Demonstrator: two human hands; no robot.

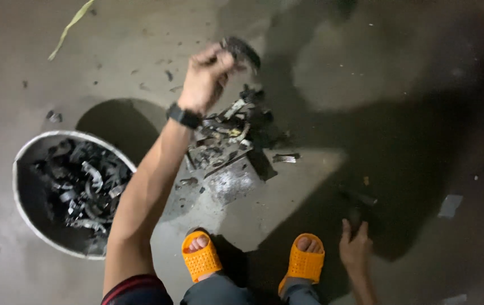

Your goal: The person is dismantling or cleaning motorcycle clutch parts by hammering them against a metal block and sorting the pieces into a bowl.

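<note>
The fingers [222,56] of the left hand [205,79] are closed around a dark, curved scrap piece [242,51]. The piece is blurry, so it is hard to say what it is made of. It sticks out of the hand toward 1 o'clock, up in the air over the scrap pile [228,135]. The left arm reaches far out toward 12 o'clock, and a black watch [183,116] sits on the wrist.

The right hand [355,248] is low down at 5 o'clock, just beside the right orange sandal [304,262]. Its fingers point up toward 12 o'clock. It is in dark shadow, so I cannot tell if it holds anything.

The pile lies on the grey floor [366,56], at 12 o'clock from the left orange sandal [200,260]. A round bucket [24,155] with a white rim stands at 9 o'clock, near the left arm. It has dark curved bits inside, too mixed up to tell apart.
</note>
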